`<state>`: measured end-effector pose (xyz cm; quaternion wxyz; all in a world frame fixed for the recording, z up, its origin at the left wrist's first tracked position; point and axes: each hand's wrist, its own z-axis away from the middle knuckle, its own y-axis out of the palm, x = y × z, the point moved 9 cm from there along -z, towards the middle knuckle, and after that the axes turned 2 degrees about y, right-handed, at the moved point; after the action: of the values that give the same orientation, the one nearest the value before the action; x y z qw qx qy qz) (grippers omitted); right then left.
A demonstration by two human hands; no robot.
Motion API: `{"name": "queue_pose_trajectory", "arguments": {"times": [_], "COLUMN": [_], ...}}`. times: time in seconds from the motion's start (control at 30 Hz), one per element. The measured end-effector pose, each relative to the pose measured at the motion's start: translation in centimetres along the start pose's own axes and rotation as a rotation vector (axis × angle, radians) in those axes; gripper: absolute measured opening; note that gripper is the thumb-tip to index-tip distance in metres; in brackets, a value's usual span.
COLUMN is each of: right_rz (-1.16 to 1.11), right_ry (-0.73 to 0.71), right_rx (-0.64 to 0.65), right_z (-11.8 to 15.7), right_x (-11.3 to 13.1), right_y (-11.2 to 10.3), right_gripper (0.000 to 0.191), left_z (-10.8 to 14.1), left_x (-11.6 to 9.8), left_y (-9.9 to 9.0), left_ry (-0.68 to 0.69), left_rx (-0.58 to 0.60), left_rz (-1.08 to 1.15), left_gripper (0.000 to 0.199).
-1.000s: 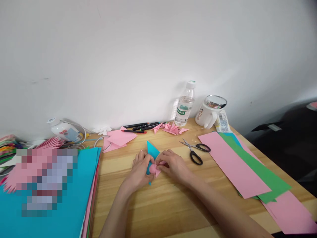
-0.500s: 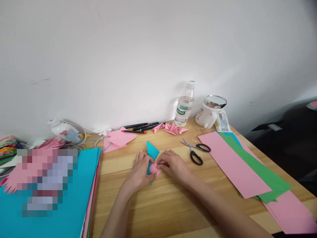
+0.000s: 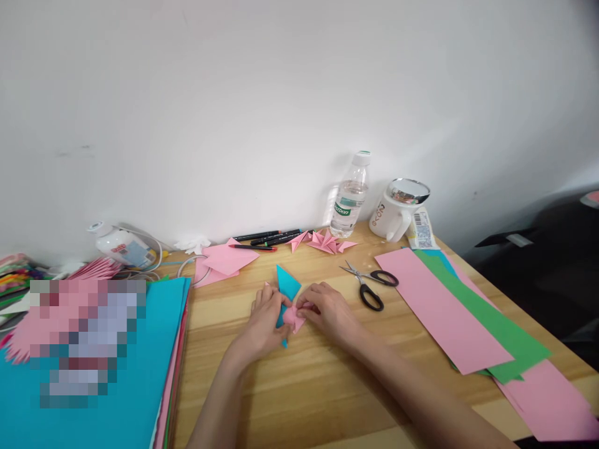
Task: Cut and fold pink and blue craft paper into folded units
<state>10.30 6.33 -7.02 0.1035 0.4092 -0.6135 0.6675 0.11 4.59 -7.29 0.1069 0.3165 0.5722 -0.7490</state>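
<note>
A small folded pink paper (image 3: 294,318) is held between both hands above the wooden table. My left hand (image 3: 267,315) grips its left side between thumb and fingers. From the right, my right hand (image 3: 327,312) pinches its upper right edge. Blue paper (image 3: 288,284) shows behind the pink piece, with its pointed top beyond the fingertips and a small tip below my left hand. Black-handled scissors (image 3: 369,284) lie spread apart to the right of my right hand.
Folded pink pieces (image 3: 327,242), pens (image 3: 266,238), a water bottle (image 3: 349,202) and a white mug (image 3: 397,212) line the wall. Pink strips (image 3: 444,312) and green paper (image 3: 505,340) lie right; blue sheets (image 3: 135,374) and a white bottle (image 3: 124,246) are left.
The pink paper has shifted slightly between my fingers, and more of its lower folds show. Both hands keep their hold in nearly the same place.
</note>
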Motion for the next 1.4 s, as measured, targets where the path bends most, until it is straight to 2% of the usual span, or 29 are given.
{"name": "queue_pose_trajectory", "arguments": {"times": [0.1, 0.3, 0.57, 0.7, 0.9, 1.4], "right_rz": [-0.007, 0.015, 0.020, 0.017, 0.000, 0.028], "right_ry": [-0.014, 0.001, 0.019, 0.021, 0.002, 0.013], "right_rx": [-0.003, 0.003, 0.028, 0.029, 0.019, 0.029], "right_z": [0.02, -0.08, -0.11, -0.11, -0.08, -0.01], "right_x": [0.07, 0.19, 0.13, 0.01, 0.25, 0.18], "right_y": [-0.03, -0.17, -0.02, 0.05, -0.14, -0.12], "right_gripper": [0.009, 0.010, 0.009, 0.009, 0.006, 0.008], "left_z": [-0.05, -0.29, -0.27, -0.34, -0.49, -0.65], "left_x": [-0.20, -0.13, -0.34, -0.14, 0.04, -0.12], "left_y": [-0.11, 0.02, -0.07, 0.00, -0.06, 0.03], "left_ry": [0.021, -0.057, -0.102, -0.094, -0.039, -0.038], "left_rx": [-0.033, -0.053, -0.046, -0.053, -0.072, -0.110], "left_rz": [0.011, -0.090, -0.107, -0.106, -0.050, -0.131], "left_gripper": [0.014, 0.020, 0.022, 0.024, 0.011, 0.018]}}
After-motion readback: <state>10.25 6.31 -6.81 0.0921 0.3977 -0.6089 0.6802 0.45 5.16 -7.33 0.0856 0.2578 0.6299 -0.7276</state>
